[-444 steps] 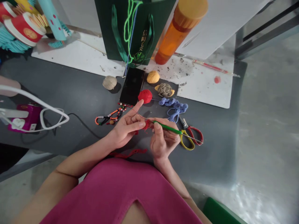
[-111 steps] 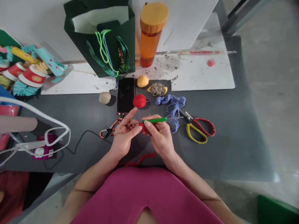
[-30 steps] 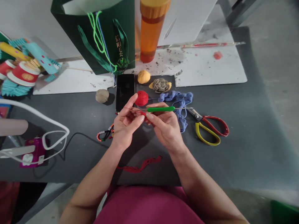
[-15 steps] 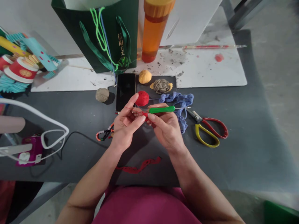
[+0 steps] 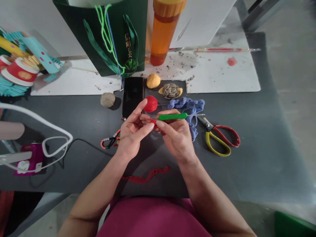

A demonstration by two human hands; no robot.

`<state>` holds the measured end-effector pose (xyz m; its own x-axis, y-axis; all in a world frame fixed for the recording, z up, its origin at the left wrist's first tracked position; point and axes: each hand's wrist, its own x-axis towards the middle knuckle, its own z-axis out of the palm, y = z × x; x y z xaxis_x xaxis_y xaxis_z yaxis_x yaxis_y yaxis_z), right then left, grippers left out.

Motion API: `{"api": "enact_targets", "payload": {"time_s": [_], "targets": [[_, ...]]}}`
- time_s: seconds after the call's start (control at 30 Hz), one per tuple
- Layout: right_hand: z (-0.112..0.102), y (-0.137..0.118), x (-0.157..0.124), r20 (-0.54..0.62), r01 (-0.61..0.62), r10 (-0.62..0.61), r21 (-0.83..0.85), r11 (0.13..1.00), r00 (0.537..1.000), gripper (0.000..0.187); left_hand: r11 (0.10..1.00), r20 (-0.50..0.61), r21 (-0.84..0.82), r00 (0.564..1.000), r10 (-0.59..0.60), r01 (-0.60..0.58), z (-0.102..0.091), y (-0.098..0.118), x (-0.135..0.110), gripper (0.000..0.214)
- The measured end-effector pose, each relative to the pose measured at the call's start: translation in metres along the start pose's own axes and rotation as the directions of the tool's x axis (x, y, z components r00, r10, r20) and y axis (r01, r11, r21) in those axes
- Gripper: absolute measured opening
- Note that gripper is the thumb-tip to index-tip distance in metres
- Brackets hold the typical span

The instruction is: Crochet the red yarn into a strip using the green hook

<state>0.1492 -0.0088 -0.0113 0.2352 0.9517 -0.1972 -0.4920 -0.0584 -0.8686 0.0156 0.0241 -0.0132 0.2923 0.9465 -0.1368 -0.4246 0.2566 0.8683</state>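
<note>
My right hand (image 5: 175, 133) grips a crochet hook (image 5: 172, 116) with a green handle, its metal ends sticking out on both sides. A small piece of red crochet (image 5: 153, 121) is pinched between the fingertips of my left hand (image 5: 133, 131), close to the hook's left end. Red yarn runs over the raised left forefinger. Just beyond the hands lies a red yarn ball (image 5: 150, 104). A long red crocheted strip (image 5: 148, 175) rests on the table nearer my body. Blue crochet work (image 5: 187, 105) lies behind and right of my right hand.
Scissors (image 5: 219, 138) with red and yellow handles lie to the right. Behind the hands are a phone (image 5: 132, 93), a yellow yarn ball (image 5: 153, 81), a grey crocheted flower (image 5: 171, 91) and a grey yarn ball (image 5: 107, 99). A green bag (image 5: 113, 39) and an orange bottle (image 5: 164, 36) stand farther back.
The crochet hook has shifted slightly to the right in my right hand. Both hands otherwise stay in nearly the same place.
</note>
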Motion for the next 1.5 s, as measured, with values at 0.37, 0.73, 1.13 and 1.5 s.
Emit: {"api": "enact_targets", "payload": {"time_s": [0.37, 0.73, 1.13, 1.5], "targets": [[-0.002, 0.005, -0.002, -0.051, 0.150, -0.151, -0.015, 0.989, 0.987, 0.026, 0.990, 0.130, -0.057, 0.984, -0.121, 0.129, -0.002, 0.002, 0.001, 0.088], [-0.002, 0.008, -0.012, -0.089, 0.308, -0.337, -0.241, 0.920, 0.937, 0.013, 0.996, 0.142, -0.066, 0.988, -0.051, 0.061, -0.001, -0.004, 0.001, 0.096], [0.002, 0.012, -0.014, -0.056, 0.477, -0.544, -0.410, 0.777, 0.838, 0.003, 0.980, 0.051, -0.169, 0.994, -0.097, 0.105, -0.002, -0.004, 0.001, 0.107], [-0.004, 0.011, -0.016, 0.124, 0.571, -0.600, -0.506, 0.647, 0.790, 0.016, 0.975, 0.084, -0.171, 0.989, -0.125, 0.138, 0.001, -0.003, -0.003, 0.124]]}}
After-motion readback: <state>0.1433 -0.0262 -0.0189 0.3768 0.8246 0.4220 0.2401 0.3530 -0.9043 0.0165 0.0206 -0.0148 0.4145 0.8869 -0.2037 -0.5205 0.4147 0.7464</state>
